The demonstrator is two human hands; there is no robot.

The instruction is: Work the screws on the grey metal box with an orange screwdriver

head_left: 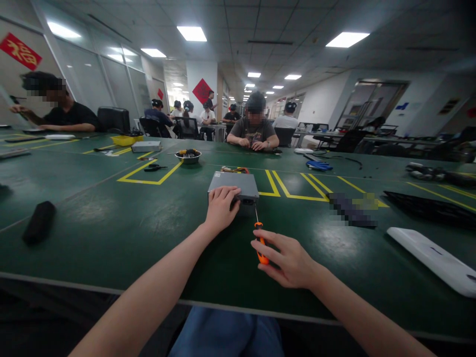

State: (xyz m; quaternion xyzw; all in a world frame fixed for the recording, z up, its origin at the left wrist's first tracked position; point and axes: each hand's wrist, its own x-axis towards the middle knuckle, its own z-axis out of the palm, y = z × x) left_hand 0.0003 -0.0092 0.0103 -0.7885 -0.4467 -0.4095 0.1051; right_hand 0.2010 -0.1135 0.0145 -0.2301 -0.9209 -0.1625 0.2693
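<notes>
A grey metal computer power supply (241, 183) sits on the green table in front of me, coloured wires showing at its far side and a dark socket in its near face. Across its near left part lies my left hand (222, 210), fingers over the top and thumb down at the near face, gripping it. My right hand (284, 255) holds an orange and black screwdriver (262, 253) by the handle, between thumb and fingers. The shaft points away from me and up, its tip at the lower right corner of the near face. Any screw there is too small to make out.
On the green table (156, 248) stand a metal bowl (188, 157) with items, another grey box (146, 147) and a yellow tray (127, 140). A black object (39, 221) lies left, a white casing (433, 258) right. A person (254, 129) works opposite.
</notes>
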